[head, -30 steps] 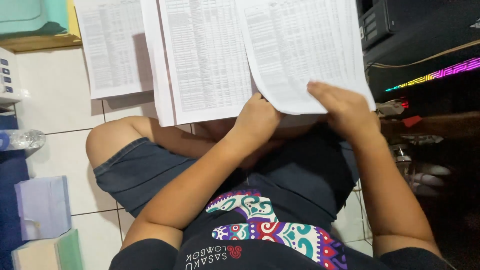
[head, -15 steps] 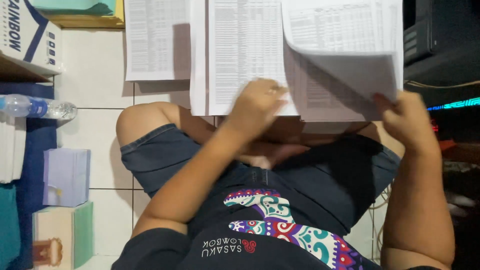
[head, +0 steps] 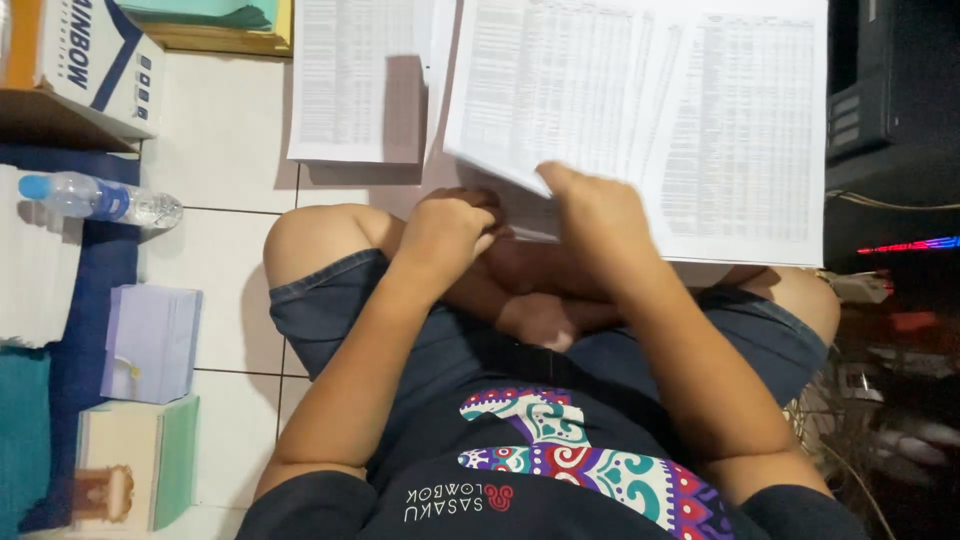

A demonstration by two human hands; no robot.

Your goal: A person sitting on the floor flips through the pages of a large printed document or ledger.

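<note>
Right hand (head: 590, 215) pinching near edge of white printed table sheets (head: 640, 110), lying on tiled floor (head: 225, 160) before crossed legs. Left hand (head: 445, 228) curling loosely w/ fingers together, touching sheets' lower-left corner.

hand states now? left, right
Left hand: curled shut at the near edge of the printed sheets; whether it grips them cannot be told.
Right hand: pinching the top sheet's edge.

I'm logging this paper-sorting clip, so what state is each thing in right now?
left hand: closed on the sheet's near edge
right hand: fingers pinching the sheet
printed sheet: near edge lifted off the stack
paper stack: lying flat
water bottle: on its side, capped
</note>
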